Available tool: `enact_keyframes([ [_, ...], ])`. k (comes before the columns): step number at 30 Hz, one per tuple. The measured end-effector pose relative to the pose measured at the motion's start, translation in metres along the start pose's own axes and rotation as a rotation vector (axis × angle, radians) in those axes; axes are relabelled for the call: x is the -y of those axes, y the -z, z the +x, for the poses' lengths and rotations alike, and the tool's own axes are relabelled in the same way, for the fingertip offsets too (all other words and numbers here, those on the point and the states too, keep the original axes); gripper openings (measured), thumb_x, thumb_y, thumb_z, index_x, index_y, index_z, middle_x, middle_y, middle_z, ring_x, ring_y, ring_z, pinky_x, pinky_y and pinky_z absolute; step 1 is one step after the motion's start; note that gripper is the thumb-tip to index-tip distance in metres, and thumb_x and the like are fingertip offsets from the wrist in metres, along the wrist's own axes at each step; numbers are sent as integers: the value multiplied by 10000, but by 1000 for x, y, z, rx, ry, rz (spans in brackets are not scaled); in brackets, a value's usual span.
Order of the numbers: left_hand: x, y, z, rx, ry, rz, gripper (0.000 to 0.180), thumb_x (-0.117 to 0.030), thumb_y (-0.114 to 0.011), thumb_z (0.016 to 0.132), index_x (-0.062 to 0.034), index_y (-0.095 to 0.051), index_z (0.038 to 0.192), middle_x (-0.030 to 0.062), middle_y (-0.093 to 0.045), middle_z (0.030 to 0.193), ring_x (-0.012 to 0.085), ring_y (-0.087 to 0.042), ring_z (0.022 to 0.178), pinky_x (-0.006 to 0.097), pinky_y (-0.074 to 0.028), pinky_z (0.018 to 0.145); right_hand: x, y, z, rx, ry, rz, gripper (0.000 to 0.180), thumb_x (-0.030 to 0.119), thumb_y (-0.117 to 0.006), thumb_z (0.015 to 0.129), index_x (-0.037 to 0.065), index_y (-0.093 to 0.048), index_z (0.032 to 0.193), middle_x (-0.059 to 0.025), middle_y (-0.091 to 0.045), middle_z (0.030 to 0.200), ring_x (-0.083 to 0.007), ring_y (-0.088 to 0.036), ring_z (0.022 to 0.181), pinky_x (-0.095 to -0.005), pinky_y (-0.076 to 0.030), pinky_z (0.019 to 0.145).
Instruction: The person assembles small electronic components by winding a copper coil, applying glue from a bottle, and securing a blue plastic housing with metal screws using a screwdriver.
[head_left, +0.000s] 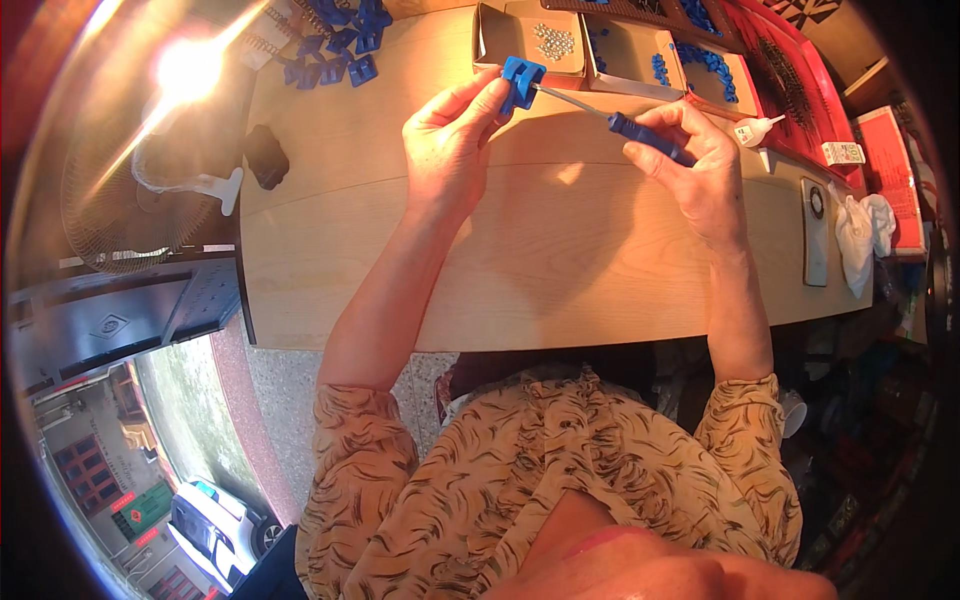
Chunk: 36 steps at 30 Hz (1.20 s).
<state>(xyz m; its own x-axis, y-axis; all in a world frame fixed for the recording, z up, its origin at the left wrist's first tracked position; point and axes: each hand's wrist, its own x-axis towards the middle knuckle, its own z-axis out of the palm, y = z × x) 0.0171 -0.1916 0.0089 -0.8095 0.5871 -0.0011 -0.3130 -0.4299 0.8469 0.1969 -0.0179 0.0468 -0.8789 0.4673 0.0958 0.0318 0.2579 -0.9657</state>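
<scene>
A blue part [521, 84] is pinched in the left hand [458, 125], near twelve o'clock above the table [560, 250]. A screwdriver [648, 138] is gripped by the right hand [702, 165] at two o'clock, its shaft pointed toward ten o'clock, its tip at the part. Metal bits [555, 42] are held in a box [495, 42] beyond.

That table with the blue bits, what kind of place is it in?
Perhaps a small workshop: a screwdriver in the right hand, small metal pieces in an open box, blue parts piled on the table.
</scene>
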Motion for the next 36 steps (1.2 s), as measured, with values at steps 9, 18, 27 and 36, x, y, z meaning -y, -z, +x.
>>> enact_keyframes([
  [9,-2,-3,-3,-33,-28,61,245,-51,-678,930,63,-667,1147,117,-697,1066,165,-660,985,276,-533,899,14,-13,-2,-128,-10,-33,290,148,-714,915,0,-637,1152,-27,-628,937,-96,-604,891,-245,-485,819],
  [18,0,3,1,-35,-113,112,233,-85,-707,918,41,-700,1114,95,-713,991,141,-680,894,274,-567,816,0,-7,0,-150,117,21,210,90,-676,913,-8,-614,1089,-10,-604,998,-71,-564,864,-225,-459,770],
  [27,3,2,0,-61,-132,120,230,-86,-694,928,35,-699,1122,94,-716,1003,133,-684,902,265,-574,837,10,-21,-1,-196,135,84,294,165,-616,990,-21,-586,1216,-61,-607,1003,-65,-542,763,-207,-449,639],
  [36,2,-1,-2,-68,-150,95,234,-86,-690,930,31,-697,1133,90,-723,979,129,-683,890,259,-568,828,3,-13,-3,-154,-37,157,368,199,-624,984,-19,-546,1270,-69,-572,1068,-72,-524,765,-218,-454,682],
])
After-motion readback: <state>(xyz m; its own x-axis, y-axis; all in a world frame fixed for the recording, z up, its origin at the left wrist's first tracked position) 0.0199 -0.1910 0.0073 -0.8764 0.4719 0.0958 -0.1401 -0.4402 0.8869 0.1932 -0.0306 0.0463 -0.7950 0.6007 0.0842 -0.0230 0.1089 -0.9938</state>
